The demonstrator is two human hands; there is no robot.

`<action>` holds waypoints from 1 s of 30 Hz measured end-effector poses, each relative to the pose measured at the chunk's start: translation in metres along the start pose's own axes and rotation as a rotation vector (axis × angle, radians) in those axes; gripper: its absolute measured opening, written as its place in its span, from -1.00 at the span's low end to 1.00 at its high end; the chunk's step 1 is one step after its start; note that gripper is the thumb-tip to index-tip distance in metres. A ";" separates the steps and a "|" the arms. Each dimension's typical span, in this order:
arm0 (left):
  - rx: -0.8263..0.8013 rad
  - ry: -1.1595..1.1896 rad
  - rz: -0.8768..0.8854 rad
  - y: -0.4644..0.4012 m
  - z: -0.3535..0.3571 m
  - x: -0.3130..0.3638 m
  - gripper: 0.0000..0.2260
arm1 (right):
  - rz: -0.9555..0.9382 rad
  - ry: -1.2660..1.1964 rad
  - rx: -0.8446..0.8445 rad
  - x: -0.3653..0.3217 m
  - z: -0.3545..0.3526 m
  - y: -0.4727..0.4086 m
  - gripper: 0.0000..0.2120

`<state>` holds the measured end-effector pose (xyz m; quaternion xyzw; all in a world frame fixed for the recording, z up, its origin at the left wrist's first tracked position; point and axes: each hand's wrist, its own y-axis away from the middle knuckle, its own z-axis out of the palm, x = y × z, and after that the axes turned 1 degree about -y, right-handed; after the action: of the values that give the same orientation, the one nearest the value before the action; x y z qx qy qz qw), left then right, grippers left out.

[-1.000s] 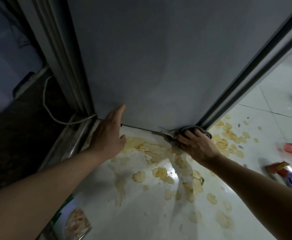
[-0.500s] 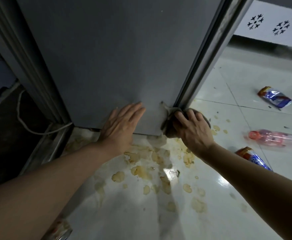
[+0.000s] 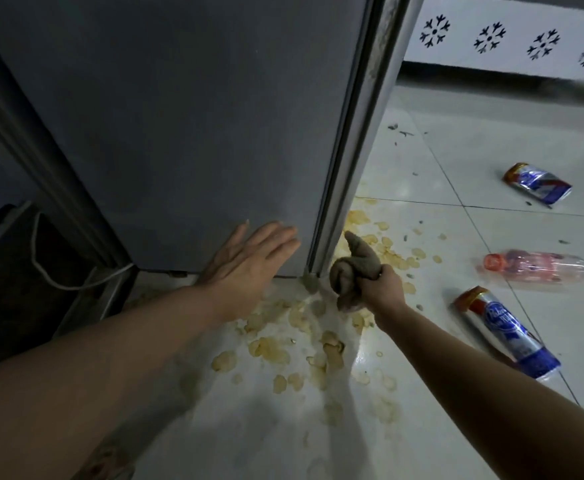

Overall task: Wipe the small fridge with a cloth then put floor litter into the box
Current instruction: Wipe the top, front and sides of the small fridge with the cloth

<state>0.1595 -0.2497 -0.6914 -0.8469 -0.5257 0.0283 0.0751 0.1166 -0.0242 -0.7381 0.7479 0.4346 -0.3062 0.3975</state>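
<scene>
- The cloth [image 3: 354, 268], a grey-brown bunched rag, sits in the right hand [image 3: 384, 289], whose fingers are curled tight round it; one twisted end sticks up and another hangs below the fist, just beside the bottom corner of the fridge.
- The small fridge [image 3: 186, 116] stands on the floor with its grey side panel facing the camera and a paler door edge [image 3: 356, 140] running down to the corner by the cloth.
- The left hand [image 3: 249, 258] lies flat on the lower part of that panel, fingers straight and spread, holding nothing.
- The floor [image 3: 456, 150] is pale glossy tile; yellowish spill blotches [image 3: 304, 341] spread from the fridge's foot out beneath both forearms.
- A blue and silver can [image 3: 506, 332] lies on its side right of the right wrist; its label carries script lettering, too blurred to read surely.
- A clear plastic bottle [image 3: 534, 268] with a red cap lies beyond it, well apart from the cloth.
- A crushed can [image 3: 538, 183] in the same colours lies farther off.
- A white cable [image 3: 46, 268] loops down at the fridge's left.
- A white wall [image 3: 505, 39] at the back shows black snowflake-like cut-out motifs.
</scene>
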 end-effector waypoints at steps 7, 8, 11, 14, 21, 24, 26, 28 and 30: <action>0.039 -0.184 0.126 -0.023 -0.001 0.000 -0.30 | -0.074 -0.115 -0.182 0.017 0.058 -0.018 -0.25; 0.033 -0.211 0.129 -0.026 -0.001 0.001 -0.28 | -0.105 -0.084 -0.152 0.017 0.062 -0.021 -0.27; -0.002 -0.256 0.098 -0.031 0.000 0.001 -0.26 | -0.164 0.016 -0.121 0.012 0.072 -0.027 -0.24; -0.046 -0.249 0.084 -0.033 0.001 -0.003 -0.28 | -0.161 0.058 -0.127 0.006 0.079 -0.029 -0.10; -0.154 -0.296 0.083 -0.035 -0.006 -0.006 -0.40 | -0.262 0.218 0.078 0.004 0.082 -0.018 -0.38; -0.185 -0.319 0.092 -0.039 -0.016 -0.003 -0.42 | -0.326 0.197 0.147 -0.007 0.076 -0.010 -0.40; -0.162 -0.329 0.081 -0.042 -0.026 0.000 -0.35 | -0.368 0.169 0.168 -0.018 0.068 -0.006 -0.42; -0.129 -0.336 0.072 -0.044 -0.036 0.003 -0.30 | -0.409 0.138 0.179 -0.034 0.057 0.000 -0.48; -0.098 -0.318 0.068 -0.047 -0.047 0.005 -0.26 | -0.440 0.106 0.184 -0.051 0.045 0.006 -0.50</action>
<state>0.1263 -0.2296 -0.6380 -0.8518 -0.5026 0.1387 -0.0514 0.0953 -0.0853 -0.7174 0.6832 0.5776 -0.3840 0.2282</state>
